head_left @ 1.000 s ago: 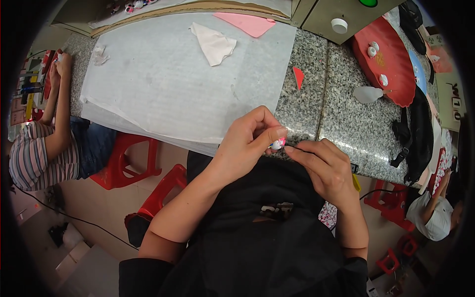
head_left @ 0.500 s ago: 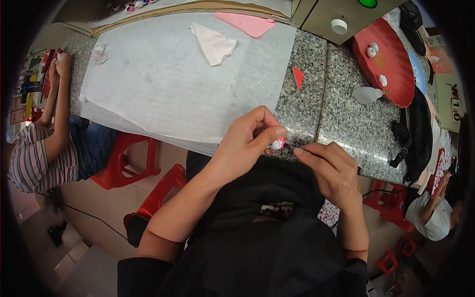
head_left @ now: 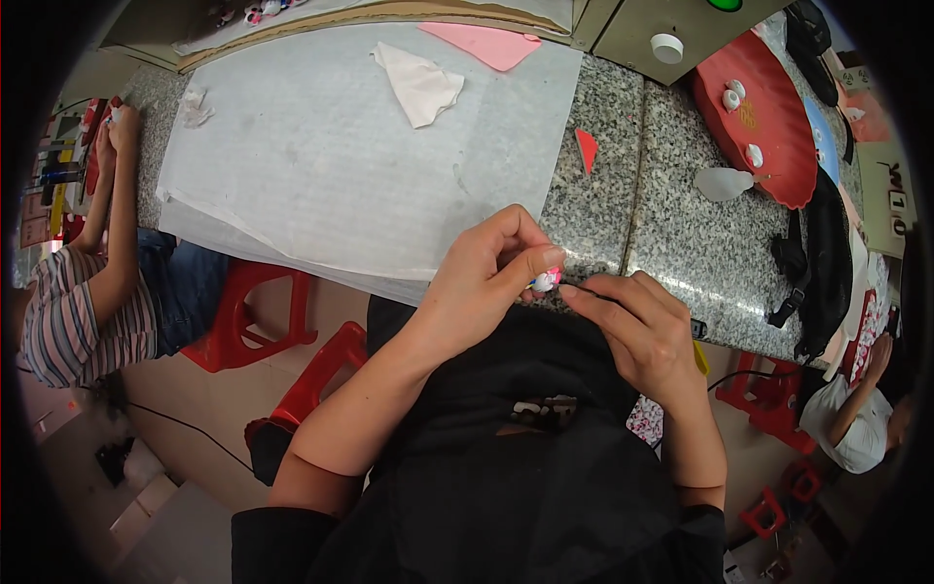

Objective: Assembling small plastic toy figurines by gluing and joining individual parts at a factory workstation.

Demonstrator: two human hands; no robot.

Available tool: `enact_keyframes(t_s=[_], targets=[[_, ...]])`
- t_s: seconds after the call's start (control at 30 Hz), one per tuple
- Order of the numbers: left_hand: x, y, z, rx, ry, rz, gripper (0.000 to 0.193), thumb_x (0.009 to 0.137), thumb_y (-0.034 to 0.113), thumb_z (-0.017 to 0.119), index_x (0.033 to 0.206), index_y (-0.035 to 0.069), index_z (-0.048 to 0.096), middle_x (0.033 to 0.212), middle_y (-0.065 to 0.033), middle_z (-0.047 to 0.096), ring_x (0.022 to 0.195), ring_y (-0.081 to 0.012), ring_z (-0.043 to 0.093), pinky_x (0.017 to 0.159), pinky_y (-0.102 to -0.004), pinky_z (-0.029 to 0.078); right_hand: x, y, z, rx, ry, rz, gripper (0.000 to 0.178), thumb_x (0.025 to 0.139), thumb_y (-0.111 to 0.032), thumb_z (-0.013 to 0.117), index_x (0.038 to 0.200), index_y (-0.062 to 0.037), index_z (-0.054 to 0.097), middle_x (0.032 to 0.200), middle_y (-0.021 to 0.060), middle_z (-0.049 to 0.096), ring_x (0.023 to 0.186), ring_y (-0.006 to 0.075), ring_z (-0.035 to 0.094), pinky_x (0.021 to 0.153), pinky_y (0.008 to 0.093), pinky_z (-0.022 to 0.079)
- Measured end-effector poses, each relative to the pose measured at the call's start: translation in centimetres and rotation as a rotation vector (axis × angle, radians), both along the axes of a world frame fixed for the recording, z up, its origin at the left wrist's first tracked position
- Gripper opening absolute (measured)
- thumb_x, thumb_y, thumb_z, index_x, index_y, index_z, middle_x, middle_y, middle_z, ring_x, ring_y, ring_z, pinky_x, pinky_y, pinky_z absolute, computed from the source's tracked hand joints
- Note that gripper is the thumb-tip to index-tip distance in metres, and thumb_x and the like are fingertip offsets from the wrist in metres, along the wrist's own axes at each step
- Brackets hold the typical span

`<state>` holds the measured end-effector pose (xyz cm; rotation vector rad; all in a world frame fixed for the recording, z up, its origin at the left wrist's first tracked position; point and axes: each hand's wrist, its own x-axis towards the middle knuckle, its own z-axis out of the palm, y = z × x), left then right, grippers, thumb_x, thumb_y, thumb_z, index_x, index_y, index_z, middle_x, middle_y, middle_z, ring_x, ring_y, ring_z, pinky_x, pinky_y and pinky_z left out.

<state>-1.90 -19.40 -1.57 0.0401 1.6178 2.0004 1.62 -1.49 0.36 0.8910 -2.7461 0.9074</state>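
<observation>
- Figurine [head_left: 548, 279]: small, white with pink and a touch of blue; held up at the table's near edge, right of the white sheet. Not resting on anything visible.
- Left hand [head_left: 482, 277]: pinching figurine between thumb and fingers; other fingers curled, partly hidden.
- Right hand [head_left: 644, 329]: closed in a pen-like grip on a slim black tool [head_left: 698, 330]. Tip points at figurine; can't tell if touching.
- Handling, judged: figurine looks very light, likely stiff. Glossy paint may be slippery, smudges likely if wet. Small raised parts could chip. Best hold: lower body or sides, fingertips only, painted face free.
- Tool: looks light and rigid; hold close to the tip for control.
- Surface: speckled granite table [head_left: 681, 131], hard and shiny, so a drop could chip the piece. White sheet [head_left: 321, 146] covers its left part, hanging past the near edge.
- On the sheet: white cloth or paper [head_left: 420, 88] and pink sheet [head_left: 491, 47], both toward the far edge.
- Bare granite: red triangle [head_left: 586, 151] just beside the sheet's right edge; scalloped red tray [head_left: 790, 146] with white pieces [head_left: 734, 100] toward the table's right edge; translucent bottle [head_left: 722, 184] by the tray; black bag [head_left: 830, 263] near the near-right corner.
- Room: metal cabinet [head_left: 632, 44] at far edge; red stool [head_left: 238, 336] below; co-workers at left [head_left: 83, 316] and right [head_left: 848, 433].
</observation>
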Motion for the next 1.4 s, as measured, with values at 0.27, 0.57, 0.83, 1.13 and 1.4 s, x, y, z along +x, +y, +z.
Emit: enact_keyframes(t_s=[0.27,0.57,0.83,1.13,1.4], targets=[[-0.1,-0.1,0.0,-0.004,-0.003,-0.015,0.012,0.083,0.012,0.050,0.077,0.003,0.045,0.074,-0.0050,0.056,0.063,-0.0061,0.048,0.056,-0.0194,0.040,-0.6,1.1,-0.3,0.008,0.227,-0.257,0.033,0.061,0.004,0.056,0.091,-0.0066,0.060,0.081,0.0073,0.055,0.061,0.0196,0.051,0.052,0.0282,0.044],[0.3,0.2,-0.6,0.052,0.013,0.052,0.012,0.083,0.012,0.050,0.078,0.003,0.045,0.076,-0.0059,0.056,0.063,-0.0067,0.048,0.057,-0.0200,0.040,1.2,-0.9,0.0,-0.216,-0.119,-0.150,0.030,0.063,0.006,0.057,0.090,-0.0039,0.060,0.080,0.0105,0.055,0.065,0.0234,0.055,0.056,0.0299,0.045],[0.4,0.1,-0.5,0.035,0.041,0.070,0.012,0.083,0.012,0.049,0.078,0.003,0.044,0.076,-0.0058,0.056,0.062,-0.0066,0.047,0.057,-0.0200,0.040,1.2,-1.3,0.0,-0.196,-0.195,-0.158,0.026,0.067,0.005,0.057,0.091,-0.0031,0.060,0.082,0.0119,0.057,0.072,0.0239,0.057,0.061,0.0287,0.045],[0.4,0.0,-0.5,0.050,0.026,0.059,0.012,0.083,0.012,0.049,0.078,0.003,0.044,0.075,-0.0052,0.055,0.062,-0.0064,0.047,0.056,-0.0196,0.040,1.0,-1.2,0.0,-0.196,-0.149,-0.159,0.028,0.065,0.005,0.057,0.091,-0.0047,0.061,0.080,0.0104,0.056,0.068,0.0237,0.056,0.057,0.0302,0.046],[0.3,0.0,-0.3,-0.002,0.043,0.028,0.011,0.083,0.011,0.050,0.078,0.003,0.045,0.074,-0.0052,0.055,0.062,-0.0062,0.047,0.056,-0.0197,0.040,1.2,-1.2,-0.1,-0.128,-0.092,-0.166,0.029,0.063,0.005,0.057,0.090,-0.0047,0.061,0.080,0.0099,0.056,0.066,0.0226,0.055,0.056,0.0295,0.045]])
